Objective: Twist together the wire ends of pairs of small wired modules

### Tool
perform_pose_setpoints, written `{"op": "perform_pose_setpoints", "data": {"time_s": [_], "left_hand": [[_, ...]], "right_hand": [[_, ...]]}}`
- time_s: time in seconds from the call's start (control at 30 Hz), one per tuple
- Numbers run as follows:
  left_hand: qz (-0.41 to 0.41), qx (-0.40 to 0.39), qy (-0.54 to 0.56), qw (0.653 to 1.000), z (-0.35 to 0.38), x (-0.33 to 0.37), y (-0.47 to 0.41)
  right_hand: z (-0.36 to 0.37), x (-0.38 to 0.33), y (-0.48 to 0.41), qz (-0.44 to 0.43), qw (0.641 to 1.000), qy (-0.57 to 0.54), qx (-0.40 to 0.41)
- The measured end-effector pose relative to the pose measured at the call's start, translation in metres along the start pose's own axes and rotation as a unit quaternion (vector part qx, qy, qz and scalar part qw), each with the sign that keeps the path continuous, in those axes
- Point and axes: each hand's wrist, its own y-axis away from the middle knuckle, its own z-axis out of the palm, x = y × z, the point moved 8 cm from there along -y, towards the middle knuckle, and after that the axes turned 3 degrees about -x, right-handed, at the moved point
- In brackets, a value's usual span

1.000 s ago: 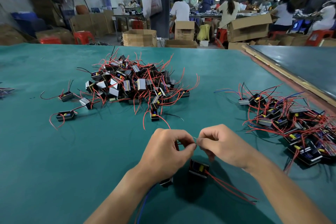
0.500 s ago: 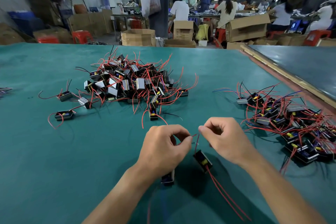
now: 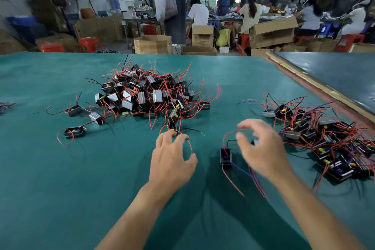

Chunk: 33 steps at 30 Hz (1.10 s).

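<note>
A big pile of small black and silver modules with red wires (image 3: 150, 95) lies mid-table. My left hand (image 3: 172, 158) reaches to its front edge with relaxed, spread fingers; the fingertips touch a red wire loop beside a black module (image 3: 172, 127). My right hand (image 3: 261, 148) hovers blurred with fingers spread and holds nothing. Between my hands a joined module (image 3: 225, 155) lies on the green table (image 3: 60, 178), its red and blue wires trailing toward me.
A second heap of wired modules (image 3: 324, 138) sits at the right near the table's wooden edge strip (image 3: 316, 85). Three loose modules (image 3: 74, 132) lie left of the big pile. Cardboard boxes, red stools and seated people fill the background.
Both hands have let go of the pinched wire ends and opened. The joined modules now lie on the table. My left hand moved forward to the pile, my right hand forward and right.
</note>
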Motion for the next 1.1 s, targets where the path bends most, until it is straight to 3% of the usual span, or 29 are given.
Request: {"op": "perform_pose_setpoints", "data": {"time_s": [0.13,0.33,0.5,0.63,0.73,0.83,0.93,1.1], "left_hand": [[0.012,-0.045,-0.045,0.998,0.011,-0.004,-0.001],[0.027,-0.054,-0.031,0.998,0.013,-0.002,-0.004],[0.002,-0.04,0.039,0.998,0.01,-0.003,-0.005],[-0.007,0.007,0.092,0.996,0.004,-0.006,-0.005],[-0.016,0.06,0.092,0.994,-0.007,-0.008,-0.005],[-0.029,0.076,0.097,0.992,-0.011,-0.009,-0.005],[-0.046,0.052,0.102,0.992,-0.007,-0.012,-0.006],[-0.124,0.051,0.136,0.981,-0.011,-0.027,-0.007]], "right_hand": [[0.048,-0.015,0.017,-0.092,0.973,0.065,-0.2],[0.065,-0.004,0.027,-0.117,0.944,0.08,-0.297],[0.043,0.018,0.0,-0.08,0.963,0.139,-0.219],[-0.011,0.062,-0.023,0.095,0.977,0.178,-0.073],[-0.019,0.037,-0.021,0.05,0.993,0.103,-0.015],[0.018,-0.003,-0.003,-0.047,0.991,0.032,-0.122],[0.054,0.01,0.01,-0.022,0.969,0.064,-0.239],[0.028,0.056,-0.01,0.119,0.972,0.12,-0.161]]}}
